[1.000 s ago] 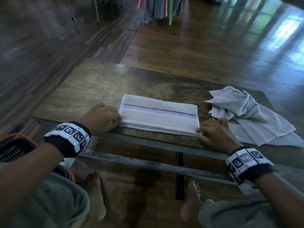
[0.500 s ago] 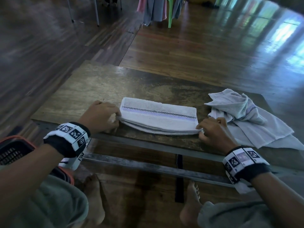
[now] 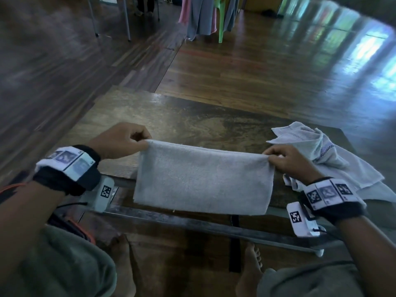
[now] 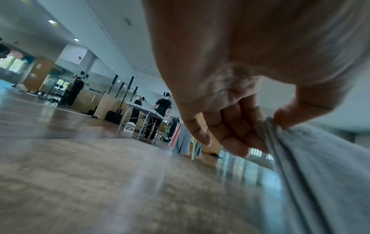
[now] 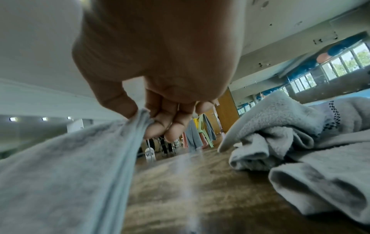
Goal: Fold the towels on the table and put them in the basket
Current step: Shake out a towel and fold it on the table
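Note:
A folded white towel hangs in the air over the near edge of the wooden table, stretched between both hands. My left hand pinches its upper left corner, thumb against fingers. My right hand pinches the upper right corner, and the cloth bunches at its fingertips. Unfolded towels lie in a crumpled heap on the right of the table, seen close in the right wrist view as a grey pile. An orange-rimmed basket shows at the far left, mostly behind my left arm.
A metal rail runs under the table's near edge, above my bare feet. Clothes hang on a green chair on the wooden floor beyond. People stand at a folding table far off.
Both hands lifted the folded towel off the table by its ends. It lay flat with the striped side up; now it hangs raised with a plain side toward me.

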